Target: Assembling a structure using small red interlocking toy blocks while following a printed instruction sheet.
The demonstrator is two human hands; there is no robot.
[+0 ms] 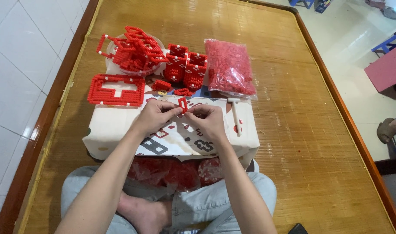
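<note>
My left hand and my right hand meet over a white cardboard box and together pinch a small red rectangular frame of bricks. A flat red and white brick panel lies on the box's far left corner. Beyond it, several red brick frames are piled in a clear round bowl. Red and white block sections stand beside the bowl. A clear bag of loose red bricks lies at the far right of the box.
A small white hammer-shaped tool rests on the box's right side. Bags of red pieces lie in my lap. The woven mat has a wooden rim; tiled floor lies to the left, and blue stools stand at the far right.
</note>
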